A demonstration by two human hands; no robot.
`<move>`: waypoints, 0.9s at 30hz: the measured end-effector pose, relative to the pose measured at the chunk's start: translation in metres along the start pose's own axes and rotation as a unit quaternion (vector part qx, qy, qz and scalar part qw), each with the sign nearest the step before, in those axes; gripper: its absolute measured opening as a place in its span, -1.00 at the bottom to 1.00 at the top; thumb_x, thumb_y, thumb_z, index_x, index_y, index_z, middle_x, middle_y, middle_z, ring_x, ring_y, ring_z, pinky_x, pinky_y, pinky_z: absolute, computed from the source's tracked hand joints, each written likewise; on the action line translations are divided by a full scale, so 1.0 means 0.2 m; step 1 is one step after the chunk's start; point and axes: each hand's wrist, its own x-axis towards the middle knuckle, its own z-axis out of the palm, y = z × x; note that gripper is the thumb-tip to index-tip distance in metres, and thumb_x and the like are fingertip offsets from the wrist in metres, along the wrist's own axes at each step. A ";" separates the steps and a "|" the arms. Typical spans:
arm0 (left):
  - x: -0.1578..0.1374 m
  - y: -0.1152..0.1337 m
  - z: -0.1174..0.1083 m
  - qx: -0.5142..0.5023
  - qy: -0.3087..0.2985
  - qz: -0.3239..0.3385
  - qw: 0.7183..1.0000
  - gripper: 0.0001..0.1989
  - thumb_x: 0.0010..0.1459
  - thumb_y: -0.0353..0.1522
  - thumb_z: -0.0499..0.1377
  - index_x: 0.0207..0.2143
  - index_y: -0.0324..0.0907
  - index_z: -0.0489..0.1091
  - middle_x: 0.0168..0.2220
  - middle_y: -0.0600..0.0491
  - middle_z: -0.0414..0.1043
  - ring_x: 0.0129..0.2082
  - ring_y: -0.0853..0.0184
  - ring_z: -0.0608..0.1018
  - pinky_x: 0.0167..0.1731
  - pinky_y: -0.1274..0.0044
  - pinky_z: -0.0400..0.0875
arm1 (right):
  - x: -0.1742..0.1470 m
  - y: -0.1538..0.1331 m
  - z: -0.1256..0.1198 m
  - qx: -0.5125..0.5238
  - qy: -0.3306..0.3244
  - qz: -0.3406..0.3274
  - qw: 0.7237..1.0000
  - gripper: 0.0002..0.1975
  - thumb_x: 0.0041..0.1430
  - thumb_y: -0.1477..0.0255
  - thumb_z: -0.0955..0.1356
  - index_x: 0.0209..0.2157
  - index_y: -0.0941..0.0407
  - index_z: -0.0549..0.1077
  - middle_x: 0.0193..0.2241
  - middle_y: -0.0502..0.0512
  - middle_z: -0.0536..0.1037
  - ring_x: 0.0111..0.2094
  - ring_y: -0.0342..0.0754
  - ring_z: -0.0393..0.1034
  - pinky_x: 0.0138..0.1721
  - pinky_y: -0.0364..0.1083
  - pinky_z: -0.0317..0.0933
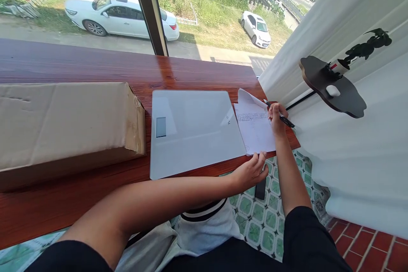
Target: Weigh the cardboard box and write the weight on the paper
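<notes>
— Item one, the pen?

— Black pen, gripped in the right hand, fingers closed round it. Long axis runs from upper left to lower right; the free end juts out past the counter's right edge, the writing end is hidden under the fingers.

— And the sheet?

— White paper, lying flat at the right end of the wooden counter, long side running away from the person, one far corner curled up. Lines of small print cross its upper part, too small to read. The left hand pinches its near edge, thumb and fingers closed on it, where the paper overhangs the counter's front.

— Neighbours on the surface?

— White glass scale just beside the paper, its right edge under the sheet's left edge, near edge overhanging the front. Cardboard box further left, close against the scale.

— The room?

— Window behind the counter, two white cars outside. White curtain at the right, a dark shelf with a small plant. Patterned green floor tiles below.

— Free space?

— Bare wood behind scale and paper up to the window; none to the right.
</notes>
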 end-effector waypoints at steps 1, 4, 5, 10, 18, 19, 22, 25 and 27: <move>0.00 0.00 0.00 -0.001 0.001 -0.001 1.000 -0.68 0.33 -0.29 0.05 0.05 -0.16 0.43 0.15 -0.21 0.51 0.17 0.11 0.52 0.11 0.20 0.26 | -0.01 -0.02 0.00 0.010 -0.009 0.010 1.000 -0.57 0.34 0.00 0.15 -0.33 0.07 0.29 -0.59 -0.04 0.19 -0.56 -0.15 0.14 -0.47 -0.12 0.17; 0.00 0.00 0.00 -0.008 0.001 -0.002 1.000 -0.68 0.32 -0.28 0.08 0.05 -0.16 0.44 0.14 -0.22 0.51 0.16 0.12 0.52 0.11 0.20 0.28 | -0.05 -0.07 0.01 0.029 -0.042 0.056 0.997 -0.65 0.31 0.13 0.14 -0.11 0.05 0.35 -0.51 0.00 0.40 -0.50 -0.10 0.34 -0.47 -0.12 0.23; 0.01 0.00 0.00 -0.010 0.001 -0.002 1.000 -0.68 0.32 -0.28 0.08 0.05 -0.17 0.44 0.14 -0.22 0.51 0.16 0.11 0.52 0.10 0.20 0.29 | -0.07 -0.09 0.02 0.020 -0.048 0.065 0.997 -0.67 0.29 0.15 0.16 -0.13 0.06 0.37 -0.48 0.02 0.45 -0.48 -0.10 0.38 -0.46 -0.12 0.26; 0.01 -0.01 -0.02 -0.007 -0.010 0.003 1.000 -0.67 0.33 -0.31 0.06 0.07 -0.19 0.43 0.16 -0.25 0.48 0.15 0.10 0.51 0.09 0.19 0.30 | -0.10 -0.11 0.05 -0.047 -0.046 0.057 0.996 -0.58 0.18 0.09 0.36 -0.57 0.07 0.25 -0.70 -0.04 0.31 -0.65 -0.16 0.20 -0.50 -0.10 0.16; 0.01 0.00 -0.01 -0.001 -0.010 -0.006 1.000 -0.69 0.34 -0.31 0.04 0.04 -0.18 0.44 0.16 -0.22 0.49 0.14 0.11 0.52 0.08 0.22 0.28 | -0.10 -0.10 0.07 -0.054 -0.097 0.092 0.990 -0.61 0.23 0.10 0.32 -0.52 0.06 0.24 -0.72 -0.07 0.30 -0.70 -0.16 0.17 -0.60 -0.12 0.08; 0.02 0.00 -0.01 -0.003 -0.007 -0.008 1.000 -0.69 0.34 -0.31 0.04 0.03 -0.18 0.45 0.16 -0.22 0.50 0.14 0.12 0.52 0.08 0.22 0.28 | -0.10 -0.09 0.07 -0.052 -0.098 0.094 0.989 -0.61 0.25 0.10 0.30 -0.51 0.06 0.24 -0.72 -0.07 0.30 -0.71 -0.16 0.16 -0.61 -0.13 0.07; 0.02 0.00 -0.01 -0.009 -0.004 -0.012 1.000 -0.70 0.33 -0.31 0.06 0.01 -0.20 0.46 0.16 -0.23 0.49 0.13 0.11 0.52 0.08 0.23 0.28 | -0.10 -0.09 0.06 -0.055 -0.103 0.096 0.989 -0.62 0.29 0.11 0.27 -0.48 0.07 0.26 -0.71 -0.07 0.30 -0.70 -0.17 0.18 -0.61 -0.14 0.08; 0.02 0.00 -0.02 -0.008 -0.008 -0.011 1.000 -0.68 0.33 -0.31 0.06 0.03 -0.20 0.46 0.16 -0.24 0.49 0.14 0.11 0.52 0.08 0.23 0.29 | -0.10 -0.08 0.06 -0.060 -0.107 0.091 0.988 -0.61 0.30 0.09 0.26 -0.48 0.07 0.24 -0.70 -0.07 0.31 -0.69 -0.17 0.20 -0.61 -0.14 0.11; 0.01 0.00 -0.02 -0.009 -0.012 -0.009 1.000 -0.67 0.33 -0.31 0.06 0.05 -0.20 0.46 0.16 -0.23 0.49 0.14 0.11 0.51 0.08 0.23 0.29 | -0.10 -0.07 0.06 -0.062 -0.110 0.090 0.988 -0.59 0.30 0.07 0.26 -0.48 0.07 0.22 -0.69 -0.06 0.32 -0.69 -0.17 0.20 -0.60 -0.14 0.13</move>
